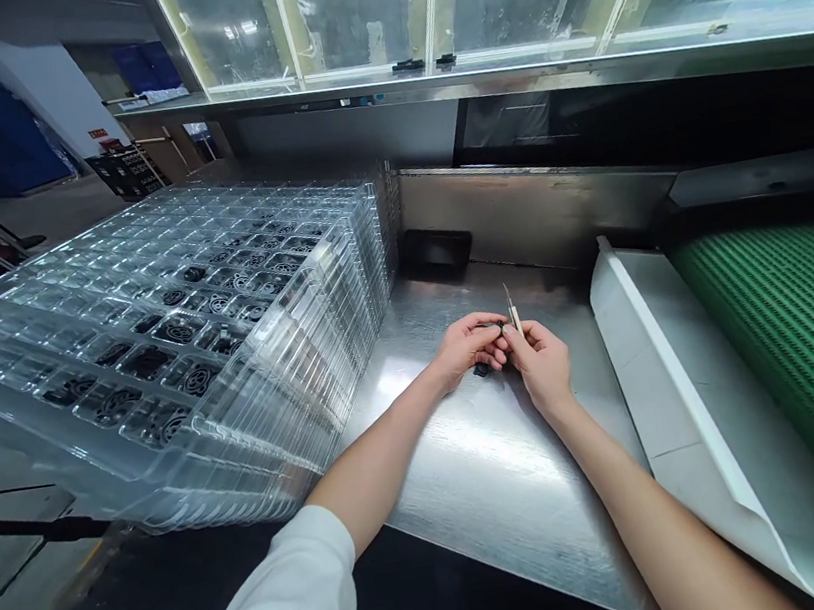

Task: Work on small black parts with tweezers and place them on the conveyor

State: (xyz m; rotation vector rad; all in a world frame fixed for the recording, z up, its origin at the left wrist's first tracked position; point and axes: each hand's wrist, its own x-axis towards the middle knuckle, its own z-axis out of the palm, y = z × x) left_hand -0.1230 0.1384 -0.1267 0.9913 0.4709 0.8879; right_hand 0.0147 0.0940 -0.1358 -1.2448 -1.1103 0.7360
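Note:
My left hand [471,344] pinches a small black part [500,326] between thumb and fingers. Close against it, my right hand [542,360] is closed around a slim craft knife [515,315] with a pale handle, its thin pointed blade standing upward. The fingertips of my two hands meet at the black part, so most of it is hidden. Below my left fingers another black piece [482,369] shows, apparently on the metal worktable [490,465]; its shape is too small to make out.
To the left rises a tall stack of clear plastic trays [309,359], the top one holding several black ring-patterned parts [197,379]. A white guard sheet [680,388] and green conveyor belt [783,343] run along the right. A black tray [435,248] lies at the back.

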